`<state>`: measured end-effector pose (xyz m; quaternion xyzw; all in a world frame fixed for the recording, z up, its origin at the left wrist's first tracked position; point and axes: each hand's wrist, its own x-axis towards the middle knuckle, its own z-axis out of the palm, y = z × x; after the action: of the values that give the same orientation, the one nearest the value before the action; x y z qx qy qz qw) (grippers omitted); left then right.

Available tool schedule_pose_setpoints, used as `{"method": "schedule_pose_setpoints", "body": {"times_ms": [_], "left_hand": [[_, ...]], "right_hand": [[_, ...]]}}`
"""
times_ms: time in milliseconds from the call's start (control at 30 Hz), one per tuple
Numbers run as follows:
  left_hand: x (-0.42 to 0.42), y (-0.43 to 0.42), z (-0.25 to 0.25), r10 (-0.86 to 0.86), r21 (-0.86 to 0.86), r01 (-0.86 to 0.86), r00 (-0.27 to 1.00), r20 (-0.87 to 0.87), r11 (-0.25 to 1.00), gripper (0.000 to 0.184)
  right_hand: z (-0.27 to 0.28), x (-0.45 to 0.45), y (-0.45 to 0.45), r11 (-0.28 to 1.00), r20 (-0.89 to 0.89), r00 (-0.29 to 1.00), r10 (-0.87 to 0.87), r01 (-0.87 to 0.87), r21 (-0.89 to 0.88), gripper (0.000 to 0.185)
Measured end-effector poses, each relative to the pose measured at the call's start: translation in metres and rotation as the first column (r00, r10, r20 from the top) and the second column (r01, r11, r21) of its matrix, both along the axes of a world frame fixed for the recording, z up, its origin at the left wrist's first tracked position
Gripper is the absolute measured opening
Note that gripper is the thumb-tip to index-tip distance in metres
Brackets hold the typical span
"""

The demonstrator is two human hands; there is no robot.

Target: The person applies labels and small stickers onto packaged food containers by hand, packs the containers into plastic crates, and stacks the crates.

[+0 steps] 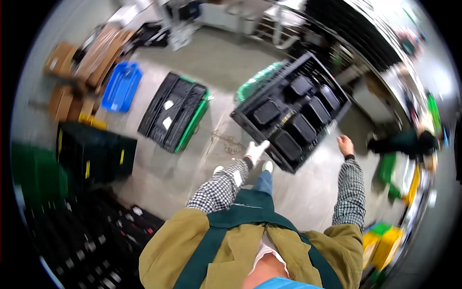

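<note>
My left hand (pixel 257 149), in a white glove, is at the near left corner of a black crate (pixel 252 120), its fingers apart and by the rim. Whether it touches the rim is hard to tell. Inside the crate lie several black trays (pixel 301 126) with ribbed edges. My right hand (pixel 344 144) is bare and apart from the crate's right side. Its fingers are curled in, with nothing visible in them. Green plastic wrapping (pixel 255 81) shows behind the crate.
On the floor to the left are a stack of folded black crates (pixel 166 103) and a blue bin (pixel 121 89). Cardboard boxes (pixel 62 58) and dark green bins (pixel 91 149) stand farther left. At the right, a person (pixel 409 143) is by a workbench, near yellow bins (pixel 385 245).
</note>
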<state>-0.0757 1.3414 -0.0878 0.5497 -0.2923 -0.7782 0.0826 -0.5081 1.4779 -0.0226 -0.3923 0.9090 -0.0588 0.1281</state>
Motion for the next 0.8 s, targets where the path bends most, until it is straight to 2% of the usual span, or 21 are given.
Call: {"method": "schedule_pose_setpoints", "body": {"times_ms": [33, 67, 100, 133, 167, 200, 233, 267, 300, 333, 367, 433, 533, 633, 700, 800], "left_hand": [[-0.012, -0.002, 0.041, 0.114, -0.007, -0.115, 0.988, -0.104, 0.993, 0.092], [-0.040, 0.012, -0.064, 0.088, -0.223, -0.104, 0.993, -0.081, 0.969, 0.085], [-0.053, 0.018, -0.052, 0.090, -0.266, -0.031, 0.973, 0.215, 0.963, 0.084], [-0.059, 0.019, -0.014, 0.149, -0.332, -0.025, 0.924, 0.352, 0.943, 0.089], [-0.072, 0.029, -0.033, 0.190, -0.431, 0.038, 0.861, 0.472, 0.902, 0.091], [-0.076, 0.032, -0.027, 0.172, -0.343, -0.008, 0.877, 0.450, 0.939, 0.083], [-0.090, 0.043, -0.042, 0.263, -0.413, -0.026, 0.808, 0.528, 0.910, 0.070], [-0.099, 0.048, -0.048, 0.381, -0.510, -0.067, 0.748, 0.543, 0.858, 0.061], [-0.106, 0.048, -0.057, 0.356, -0.420, -0.110, 0.742, 0.568, 0.901, 0.057], [-0.113, 0.052, -0.057, 0.398, -0.462, -0.090, 0.667, 0.630, 0.882, 0.053], [-0.118, 0.051, -0.047, 0.433, -0.422, -0.187, 0.652, 0.622, 0.887, 0.051], [-0.116, 0.050, -0.034, 0.483, -0.443, -0.242, 0.649, 0.588, 0.863, 0.047], [-0.125, 0.061, -0.063, 0.571, -0.536, -0.258, 0.589, 0.573, 0.804, 0.036], [-0.108, 0.048, -0.037, 0.478, -0.312, -0.362, 0.674, 0.563, 0.878, 0.034], [-0.106, 0.054, -0.046, 0.555, -0.413, -0.375, 0.637, 0.536, 0.830, 0.033], [-0.073, 0.075, 0.007, 0.614, -0.520, -0.364, 0.637, 0.466, 0.772, 0.030]], "right_hand": [[-0.024, -0.046, -0.019, 0.998, -0.023, 0.998, 0.054, -0.055, -0.035, 0.045], [-0.010, -0.061, -0.058, 0.992, -0.021, 0.992, 0.127, -0.126, 0.032, 0.050], [-0.009, -0.074, -0.095, 0.994, 0.011, 0.994, 0.107, -0.108, 0.037, 0.053], [-0.035, -0.118, -0.130, 0.983, -0.038, 0.982, 0.183, -0.184, 0.000, 0.055], [-0.049, -0.151, -0.159, 0.957, -0.095, 0.952, 0.290, -0.289, 0.020, 0.060], [-0.068, -0.183, -0.192, 0.944, -0.184, 0.928, 0.324, -0.305, 0.123, 0.061], [-0.061, -0.182, -0.221, 0.925, -0.168, 0.944, 0.285, -0.225, 0.306, 0.061], [-0.078, -0.208, -0.242, 0.930, -0.122, 0.966, 0.230, -0.181, 0.320, 0.061], [-0.102, -0.232, -0.255, 0.939, -0.090, 0.953, 0.289, -0.264, 0.219, 0.060], [-0.114, -0.242, -0.269, 0.936, -0.082, 0.945, 0.316, -0.297, 0.191, 0.060], [-0.128, -0.245, -0.282, 0.927, -0.078, 0.938, 0.339, -0.318, 0.198, 0.060], [-0.137, -0.227, -0.302, 0.912, -0.075, 0.924, 0.374, -0.352, 0.210, 0.060], [-0.136, -0.199, -0.305, 0.897, -0.063, 0.913, 0.403, -0.381, 0.226, 0.059], [-0.127, -0.165, -0.310, 0.871, -0.053, 0.884, 0.465, -0.446, 0.206, 0.059], [-0.124, -0.150, -0.310, 0.848, -0.048, 0.859, 0.510, -0.493, 0.195, 0.059], [-0.089, -0.105, -0.292, 0.818, -0.052, 0.826, 0.562, -0.545, 0.181, 0.058]]}}
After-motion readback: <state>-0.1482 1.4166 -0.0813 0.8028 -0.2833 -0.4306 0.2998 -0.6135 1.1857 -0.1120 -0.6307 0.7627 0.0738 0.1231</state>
